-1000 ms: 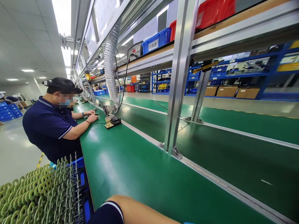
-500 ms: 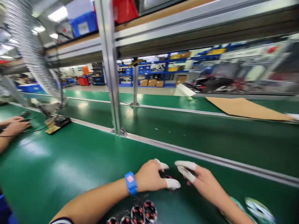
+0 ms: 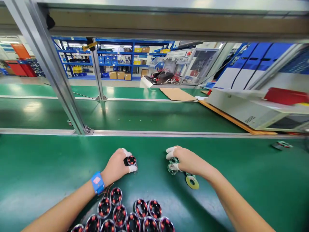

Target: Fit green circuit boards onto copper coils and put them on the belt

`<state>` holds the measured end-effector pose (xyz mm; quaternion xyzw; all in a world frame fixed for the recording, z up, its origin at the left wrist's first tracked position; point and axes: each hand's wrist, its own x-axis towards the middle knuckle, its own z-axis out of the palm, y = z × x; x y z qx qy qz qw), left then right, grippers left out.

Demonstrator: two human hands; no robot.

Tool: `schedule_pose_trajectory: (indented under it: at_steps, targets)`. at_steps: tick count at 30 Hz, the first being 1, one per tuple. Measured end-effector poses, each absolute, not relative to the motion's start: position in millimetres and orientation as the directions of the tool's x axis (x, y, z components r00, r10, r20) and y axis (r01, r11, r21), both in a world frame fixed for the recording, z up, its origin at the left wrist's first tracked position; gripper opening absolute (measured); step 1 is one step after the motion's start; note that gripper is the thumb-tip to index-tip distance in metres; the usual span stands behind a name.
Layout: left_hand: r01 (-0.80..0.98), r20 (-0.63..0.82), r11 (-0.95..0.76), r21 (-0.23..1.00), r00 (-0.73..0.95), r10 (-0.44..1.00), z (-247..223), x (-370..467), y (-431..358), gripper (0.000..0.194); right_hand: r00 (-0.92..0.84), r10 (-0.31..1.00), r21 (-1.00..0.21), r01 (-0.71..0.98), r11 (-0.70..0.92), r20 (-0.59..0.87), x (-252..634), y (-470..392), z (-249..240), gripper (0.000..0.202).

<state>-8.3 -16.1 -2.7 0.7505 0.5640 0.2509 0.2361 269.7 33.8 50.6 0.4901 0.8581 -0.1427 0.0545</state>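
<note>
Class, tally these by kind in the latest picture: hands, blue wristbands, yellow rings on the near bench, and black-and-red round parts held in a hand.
Left hand and right hand: 2
Blue wristband: 1
Yellow ring: 1
Held black-and-red round part: 1
Total: 5

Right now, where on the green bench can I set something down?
Free: the green bench between left hand and right hand; also left of the blue wristband, up to the metal rail. Crowded: near middle, black-and-red rings; at the right hand, green parts, yellow ring.
</note>
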Motion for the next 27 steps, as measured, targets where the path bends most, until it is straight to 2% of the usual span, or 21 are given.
schedule_pose_trajectory:
  at_steps: [3, 6, 11, 13, 16, 18, 20, 22, 24, 27]
  targets:
    - [0.654, 0.041, -0.185, 0.733, 0.229, 0.973, 0.2, -18.3, -9.9, 0.039, -0.550, 0.799, -0.221, 0.834, 0.506, -0.245, 270.8, 34.5, 50.0, 0.026]
    - [0.536, -0.033, -0.052, 0.843, 0.149, 0.988, 8.2, -31.2, -1.6, 0.049, -0.568, 0.800, -0.272, 0.814, 0.513, -0.193, 268.4, 34.7, 49.3, 0.021]
    - [0.326, -0.012, 0.015, 0.945, -0.011, 1.000, 23.7, -35.8, 4.6, 0.036, -0.594, 0.801, -0.560, 0.690, 0.459, -0.074, 241.6, 34.4, 57.6, 0.012]
    - [0.306, -0.001, 0.002, 0.952, -0.003, 1.000, 23.8, -31.7, 3.7, 0.030, -0.569, 0.821, -0.586, 0.681, 0.439, -0.048, 225.5, 37.9, 57.8, 0.013]
    - [0.339, 0.007, -0.017, 0.941, 0.031, 1.000, 17.8, -26.2, 1.8, 0.025, -0.461, 0.888, -0.530, 0.753, 0.390, -0.001, 204.1, 47.3, 51.4, 0.013]
    - [0.360, 0.012, -0.027, 0.933, 0.043, 0.999, 13.6, -24.2, 0.7, 0.023, -0.396, 0.918, -0.581, 0.743, 0.332, 0.019, 193.1, 52.5, 45.1, 0.013]
    - [0.385, 0.049, -0.067, 0.921, 0.057, 0.997, 12.3, -22.4, -0.6, 0.023, -0.375, 0.927, -0.748, 0.618, 0.241, -0.011, 183.2, 53.4, 38.7, 0.016]
    - [0.425, 0.115, -0.152, 0.892, 0.112, 0.987, 14.3, -19.7, -2.6, 0.021, -0.385, 0.921, -0.902, 0.414, 0.121, -0.053, 173.0, 49.6, 32.4, 0.021]
    - [0.459, 0.154, -0.227, 0.859, 0.192, 0.969, 17.9, -16.2, -4.6, 0.023, -0.395, 0.916, -0.968, 0.246, 0.042, -0.061, 163.3, 43.5, 26.4, 0.027]
    - [0.456, 0.152, -0.243, 0.856, 0.226, 0.962, 21.4, -12.3, -5.7, 0.027, -0.415, 0.909, -0.989, 0.147, 0.025, -0.039, 154.2, 35.9, 19.7, 0.037]
